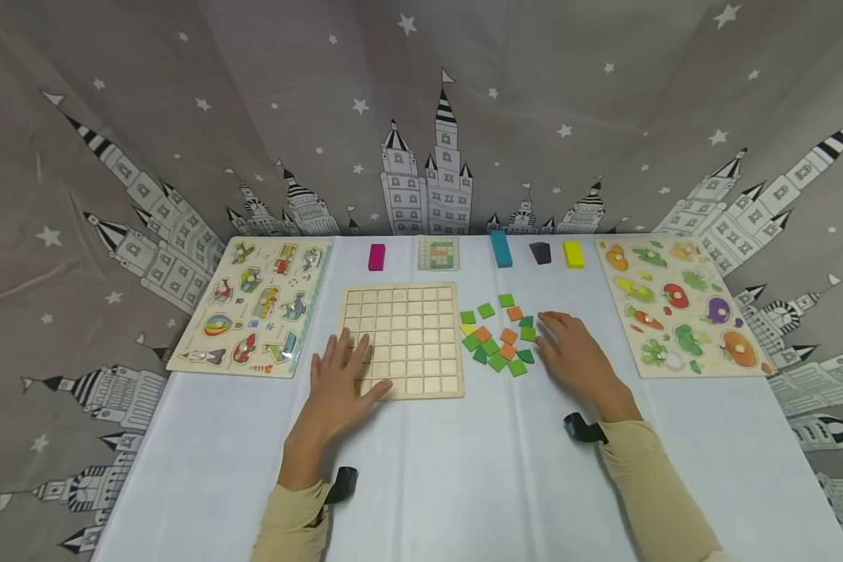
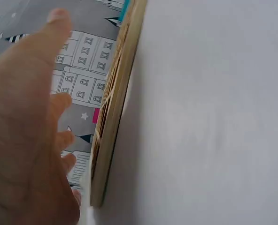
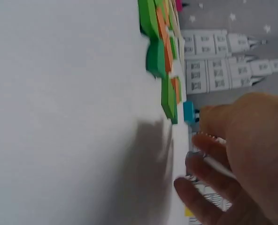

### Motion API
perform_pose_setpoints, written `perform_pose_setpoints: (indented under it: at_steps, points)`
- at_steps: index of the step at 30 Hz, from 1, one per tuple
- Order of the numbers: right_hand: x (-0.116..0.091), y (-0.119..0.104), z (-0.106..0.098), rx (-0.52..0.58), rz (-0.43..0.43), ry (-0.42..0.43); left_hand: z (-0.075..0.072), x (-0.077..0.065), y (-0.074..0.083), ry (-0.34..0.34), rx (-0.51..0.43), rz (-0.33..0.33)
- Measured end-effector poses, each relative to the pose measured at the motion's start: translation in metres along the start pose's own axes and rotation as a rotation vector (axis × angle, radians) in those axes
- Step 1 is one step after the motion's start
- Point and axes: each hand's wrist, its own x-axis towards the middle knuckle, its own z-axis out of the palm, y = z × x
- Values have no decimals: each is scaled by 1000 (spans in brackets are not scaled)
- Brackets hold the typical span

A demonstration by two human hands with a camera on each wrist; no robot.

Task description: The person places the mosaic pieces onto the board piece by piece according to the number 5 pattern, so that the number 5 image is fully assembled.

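Observation:
A square wooden grid board (image 1: 416, 341) lies on the table, its cells bare. My left hand (image 1: 339, 382) is over the board's lower left corner, fingers spread and holding nothing. In the left wrist view the board's edge (image 2: 111, 122) runs beside the left hand (image 2: 28, 126). Right of the board is a loose group of small tiles: green ones (image 1: 497, 361), orange ones (image 1: 509, 336) and a yellow one (image 1: 467, 329). Just right of these tiles is my right hand (image 1: 578, 355), fingers loosely bent with nothing in them. In the right wrist view that hand (image 3: 242, 159) appears beyond the green tiles (image 3: 167, 97).
A vehicle puzzle board (image 1: 253, 308) lies at left, a vegetable puzzle board (image 1: 681, 312) at right. Along the back edge stand a magenta block (image 1: 376, 257), a small pattern card (image 1: 439, 254), a blue block (image 1: 501, 249), a black block (image 1: 541, 253) and a yellow block (image 1: 573, 254).

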Motion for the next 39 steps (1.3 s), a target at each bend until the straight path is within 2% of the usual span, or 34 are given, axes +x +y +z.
perform_pose_setpoints:
  at_steps: [5,9,19,32,39]
  points:
    - [26,10,-3,68,-33,-5,9,7,-6,-5,-44,8]
    - [37,14,-2,104,-60,-28,12,7,-9,5,-40,9]
    - [41,10,4,158,-7,-81,13,1,-11,5,23,6]
    - [42,9,9,116,-38,-33,14,4,-12,12,24,-4]
    - [39,2,8,147,-42,0,16,4,-13,25,28,11]
